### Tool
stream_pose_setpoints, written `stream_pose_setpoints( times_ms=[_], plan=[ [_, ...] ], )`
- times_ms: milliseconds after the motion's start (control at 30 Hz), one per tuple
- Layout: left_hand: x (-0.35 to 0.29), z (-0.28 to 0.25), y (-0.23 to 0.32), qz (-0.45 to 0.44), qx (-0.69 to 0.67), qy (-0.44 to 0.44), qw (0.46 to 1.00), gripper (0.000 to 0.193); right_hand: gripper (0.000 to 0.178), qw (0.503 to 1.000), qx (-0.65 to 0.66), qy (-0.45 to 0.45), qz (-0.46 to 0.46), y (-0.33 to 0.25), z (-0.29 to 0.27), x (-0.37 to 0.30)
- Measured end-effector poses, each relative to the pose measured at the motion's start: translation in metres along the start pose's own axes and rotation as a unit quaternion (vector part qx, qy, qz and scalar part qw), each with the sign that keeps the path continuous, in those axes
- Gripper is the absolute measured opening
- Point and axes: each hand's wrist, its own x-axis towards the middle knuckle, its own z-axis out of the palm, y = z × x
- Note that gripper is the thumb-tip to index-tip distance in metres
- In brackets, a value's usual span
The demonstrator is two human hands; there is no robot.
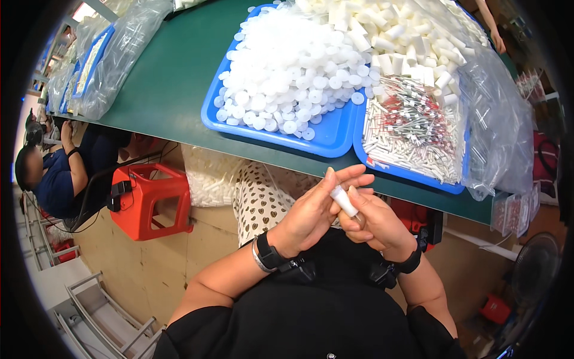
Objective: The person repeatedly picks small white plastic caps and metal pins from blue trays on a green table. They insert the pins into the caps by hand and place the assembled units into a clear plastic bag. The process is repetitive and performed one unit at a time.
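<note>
Cannot see all of the white cylinder [344,201] past the right hand [381,222], nor follow the heap of cream tubes [412,36] beyond the top edge, nor tell apart the thin red and grey parts [412,113], too small.

Right hand [382,221] holds a white tube [345,201], left hand [311,209] at its far end; beyond, on the table [173,78], discs [287,66] heap a left tray [335,137], sticks [391,143] a right tray [412,179]
</note>
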Motion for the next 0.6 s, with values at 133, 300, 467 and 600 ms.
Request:
stream_pose_setpoints(
  times_ms=[133, 300, 467, 600],
  plan=[
    [0.003, -0.002, -0.012, 0.041, 0.04, 0.01, 0.998, 0.054, 0.041, 0.997, -0.045, 0.021, -0.056, 0.011, -0.001, 0.005],
    [0.004, -0.003, -0.024, 0.078, 0.075, 0.05, 0.993, 0.046, 0.025, 0.774, -0.491, 0.193, -0.35, 0.034, 0.01, 0.015],
    [0.002, -0.001, -0.016, 0.065, -0.034, 0.05, 0.996, 0.047, 0.021, 0.739, -0.572, 0.172, -0.312, 0.026, 0.004, 0.011],
    [-0.001, -0.003, -0.016, 0.066, -0.003, 0.049, 0.997, 0.045, 0.022, 0.774, -0.532, 0.161, -0.304, 0.023, 0.008, 0.01]
  ],
)
